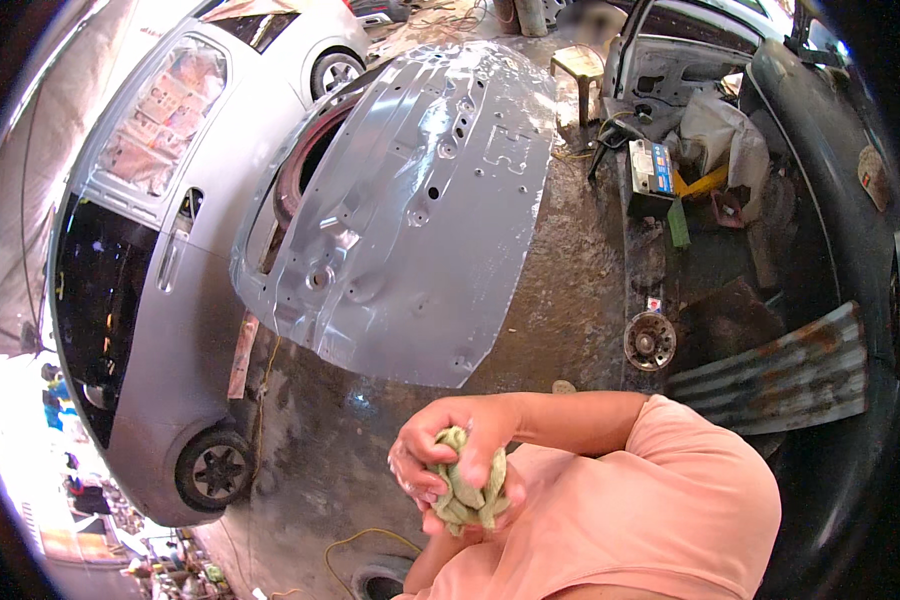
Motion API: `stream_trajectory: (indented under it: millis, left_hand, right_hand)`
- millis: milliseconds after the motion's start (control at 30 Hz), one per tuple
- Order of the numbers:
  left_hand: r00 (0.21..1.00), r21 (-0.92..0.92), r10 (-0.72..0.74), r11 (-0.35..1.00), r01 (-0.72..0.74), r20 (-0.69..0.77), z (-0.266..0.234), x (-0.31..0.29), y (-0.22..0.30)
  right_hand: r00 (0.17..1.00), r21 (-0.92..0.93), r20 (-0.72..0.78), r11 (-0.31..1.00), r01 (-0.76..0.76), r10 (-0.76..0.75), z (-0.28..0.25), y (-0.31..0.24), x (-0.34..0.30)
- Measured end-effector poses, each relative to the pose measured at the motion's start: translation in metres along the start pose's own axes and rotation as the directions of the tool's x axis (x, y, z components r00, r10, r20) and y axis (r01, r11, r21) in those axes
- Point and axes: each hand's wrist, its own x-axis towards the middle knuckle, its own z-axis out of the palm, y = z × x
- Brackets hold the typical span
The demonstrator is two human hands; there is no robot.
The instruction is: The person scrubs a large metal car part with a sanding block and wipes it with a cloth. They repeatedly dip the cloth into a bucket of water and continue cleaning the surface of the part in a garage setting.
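Both my hands are closed round a crumpled pale green cloth (460,495) in front of my pink shirt. My right hand (455,435) grips it from above with bent fingers. My left hand (434,522) holds it from below, mostly hidden behind the cloth. Beyond my hands lies a large grey car body panel (410,270) with several holes and a shiny, uneven surface. Its near edge is apart from my hands and the cloth.
A silver car (205,270) with paper over one window stands at the left. To the right are a car battery (650,175), a round metal hub (650,340), a rusty corrugated sheet (780,375) and a dark car body (820,130). A stool (578,66) stands farther back.
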Motion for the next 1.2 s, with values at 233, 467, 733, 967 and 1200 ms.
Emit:
stream_trajectory:
  millis: [233, 467, 733, 967, 1200]
  left_hand:
    - [0.66, 0.343, 0.247, 0.939, 0.018, -0.71, -0.054, 0.066, 0.059]
    - [0.408, 0.695, 0.564, 0.543, 0.472, -0.718, -0.151, 0.145, 0.154]
    - [0.586, 0.582, 0.761, -0.352, 0.733, -0.278, -0.204, 0.224, 0.241]
    - [0.65, 0.499, 0.759, -0.567, 0.655, 0.009, -0.245, 0.211, 0.271]
    - [0.423, 0.625, 0.887, -0.226, 0.747, -0.185, -0.199, 0.154, 0.221]
  right_hand:
    - [0.792, -0.188, -0.542, 0.878, -0.441, 0.282, -0.106, -0.062, -0.038]
    - [0.662, -0.663, -0.746, 0.18, -0.727, -0.074, -0.266, -0.102, -0.045]
    - [0.683, -0.709, -0.643, -0.069, -0.702, -0.347, -0.331, -0.167, -0.007]
    - [0.478, -0.611, -0.735, 0.164, -0.774, -0.481, -0.297, -0.179, 0.011]
    - [0.351, -0.316, -0.937, 0.426, -0.848, 0.002, -0.287, -0.102, -0.004]
